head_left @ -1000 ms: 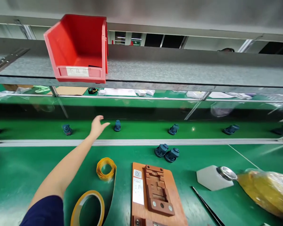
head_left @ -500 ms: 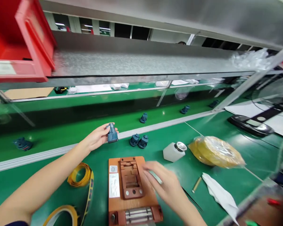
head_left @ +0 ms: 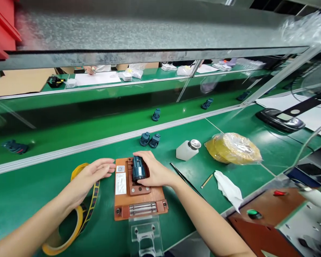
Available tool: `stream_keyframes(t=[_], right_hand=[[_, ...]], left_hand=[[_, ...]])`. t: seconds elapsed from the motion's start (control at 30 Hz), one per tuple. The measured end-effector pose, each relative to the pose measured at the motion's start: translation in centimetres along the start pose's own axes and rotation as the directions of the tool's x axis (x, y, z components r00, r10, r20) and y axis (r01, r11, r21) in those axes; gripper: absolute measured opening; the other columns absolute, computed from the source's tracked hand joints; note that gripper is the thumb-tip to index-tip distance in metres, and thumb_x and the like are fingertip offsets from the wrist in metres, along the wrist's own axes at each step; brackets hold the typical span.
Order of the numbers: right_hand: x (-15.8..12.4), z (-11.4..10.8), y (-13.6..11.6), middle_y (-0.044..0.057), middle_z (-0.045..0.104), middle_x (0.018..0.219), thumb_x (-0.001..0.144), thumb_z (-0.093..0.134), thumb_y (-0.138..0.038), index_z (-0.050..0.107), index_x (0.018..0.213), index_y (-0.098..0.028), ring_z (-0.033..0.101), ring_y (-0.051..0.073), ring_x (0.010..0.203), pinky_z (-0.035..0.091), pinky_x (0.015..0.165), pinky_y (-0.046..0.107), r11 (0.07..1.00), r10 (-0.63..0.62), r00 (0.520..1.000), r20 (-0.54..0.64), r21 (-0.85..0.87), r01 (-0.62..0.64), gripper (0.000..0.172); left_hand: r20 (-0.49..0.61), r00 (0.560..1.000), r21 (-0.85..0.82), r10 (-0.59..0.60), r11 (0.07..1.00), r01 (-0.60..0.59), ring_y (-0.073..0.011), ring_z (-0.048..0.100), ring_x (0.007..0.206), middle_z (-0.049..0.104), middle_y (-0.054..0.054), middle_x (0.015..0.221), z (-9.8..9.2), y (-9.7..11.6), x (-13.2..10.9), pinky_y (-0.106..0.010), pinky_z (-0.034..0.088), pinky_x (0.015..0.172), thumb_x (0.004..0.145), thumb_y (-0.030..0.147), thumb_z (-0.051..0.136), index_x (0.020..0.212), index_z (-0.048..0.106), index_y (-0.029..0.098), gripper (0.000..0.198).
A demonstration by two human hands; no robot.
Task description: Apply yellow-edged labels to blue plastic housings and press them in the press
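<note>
right hand (head_left: 156, 173) clasped round small dark-blue moulded plastic part (head_left: 138, 169), seated in brown rectangular jig plate (head_left: 139, 201); left hand (head_left: 92, 175) slack, flat at jig's left edge; part looks light, rigid; grip its sides

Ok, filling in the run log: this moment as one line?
left hand: open, beside brown fixture | right hand: grips blue part on brown fixture | behind: two loose parts

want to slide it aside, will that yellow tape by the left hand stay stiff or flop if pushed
Probably floppy: the yellow tape lies in loose curved loops beside the left hand, so a push would likely buckle it, not slide it whole. It looks thin, so probably light.
</note>
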State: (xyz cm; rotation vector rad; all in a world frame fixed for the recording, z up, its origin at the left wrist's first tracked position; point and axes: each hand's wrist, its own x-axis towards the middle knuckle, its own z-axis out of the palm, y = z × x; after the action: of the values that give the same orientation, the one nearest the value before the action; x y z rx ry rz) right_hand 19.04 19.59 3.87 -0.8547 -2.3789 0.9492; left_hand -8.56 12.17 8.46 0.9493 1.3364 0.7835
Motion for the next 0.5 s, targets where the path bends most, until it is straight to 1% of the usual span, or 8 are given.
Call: stream_keyframes(t=[0.07,0.1,0.17,0.23,0.3,0.33,0.4,0.5], right_hand=[[-0.9,0.4,0.9,0.015,0.051,0.139,0.065,0.087,-0.032,0.039,0.147,-0.020,0.043,0.035,0.129,0.038,0.112,0.057,1.000,-0.005,0.999,0.034,0.025,0.004,0.095],[-1.2,0.7,1.2,0.016,0.050,0.142,0.068,0.087,-0.038,0.038,0.150,-0.021,0.041,0.035,0.132,0.036,0.113,0.057,0.999,-0.018,0.999,0.048,0.031,0.016,0.097],[-1.9,1.2,1.5,0.017,0.042,0.152,0.076,0.083,-0.052,0.030,0.157,-0.023,0.034,0.036,0.140,0.031,0.117,0.058,0.999,-0.037,0.996,0.080,0.011,0.036,0.101],[-2.5,1.7,1.5,0.017,0.030,0.162,0.084,0.072,-0.062,0.018,0.162,-0.023,0.024,0.036,0.149,0.026,0.121,0.057,0.998,-0.046,0.993,0.106,-0.041,0.051,0.103],[-3.0,2.0,1.3,0.015,0.023,0.166,0.091,0.062,-0.064,0.009,0.164,-0.024,0.017,0.034,0.153,0.022,0.123,0.057,0.992,-0.046,0.993,0.107,-0.111,0.058,0.098],[-3.2,2.0,1.1,0.013,0.022,0.168,0.094,0.058,-0.063,0.008,0.164,-0.024,0.015,0.033,0.154,0.020,0.124,0.057,0.987,-0.043,0.994,0.100,-0.147,0.057,0.094],[-3.6,2.0,0.9,0.010,0.022,0.169,0.099,0.050,-0.059,0.009,0.164,-0.026,0.015,0.030,0.155,0.015,0.125,0.057,0.974,-0.031,0.996,0.086,-0.219,0.050,0.084],[-3.9,1.7,0.7,0.005,0.025,0.168,0.102,0.047,-0.054,0.015,0.163,-0.028,0.016,0.029,0.155,0.010,0.126,0.058,0.951,-0.025,0.997,0.074,-0.306,0.047,0.073]], left_hand=[[-0.026,0.997,0.073,-0.068,0.995,0.070,-0.0288,0.061,0.123,0.069,-0.009,0.126,-1.1,-1.6,-2.7,-0.043,0.042,0.112,0.090,0.056,0.066,0.122,0.068,0.028,0.043],[-0.029,0.995,0.092,-0.093,0.991,0.096,-0.0286,0.060,0.122,0.070,-0.007,0.125,-1.3,-2.5,-4.0,-0.042,0.042,0.112,0.090,0.057,0.064,0.121,0.069,0.030,0.041],[0.007,0.991,0.134,-0.134,0.982,0.132,-0.0288,0.060,0.121,0.070,-0.006,0.121,-1.0,-4.4,-6.6,-0.041,0.042,0.110,0.089,0.059,0.063,0.116,0.071,0.032,0.038],[0.106,0.980,0.191,-0.171,0.970,0.148,-0.0295,0.060,0.118,0.071,-0.006,0.117,0.1,-6.3,-8.6,-0.041,0.045,0.106,0.090,0.061,0.061,0.111,0.072,0.033,0.037],[0.239,0.954,0.221,-0.183,0.967,0.130,-0.0293,0.061,0.114,0.069,-0.007,0.116,1.8,-8.2,-10.1,-0.041,0.046,0.103,0.091,0.061,0.059,0.108,0.073,0.032,0.036],[0.295,0.940,0.203,-0.173,0.972,0.116,-0.0291,0.060,0.116,0.068,-0.007,0.119,2.7,-9.2,-10.5,-0.041,0.046,0.103,0.091,0.060,0.060,0.108,0.072,0.032,0.035],[0.387,0.911,0.113,-0.144,0.988,0.108,-0.0292,0.056,0.126,0.064,-0.007,0.130,4.4,-10.8,-11.0,-0.041,0.043,0.107,0.091,0.057,0.062,0.114,0.070,0.032,0.035],[0.462,0.880,-0.041,-0.108,0.989,0.143,-0.0303,0.049,0.138,0.059,-0.008,0.140,6.1,-12.2,-11.0,-0.044,0.035,0.116,0.088,0.055,0.068,0.123,0.066,0.032,0.042]])
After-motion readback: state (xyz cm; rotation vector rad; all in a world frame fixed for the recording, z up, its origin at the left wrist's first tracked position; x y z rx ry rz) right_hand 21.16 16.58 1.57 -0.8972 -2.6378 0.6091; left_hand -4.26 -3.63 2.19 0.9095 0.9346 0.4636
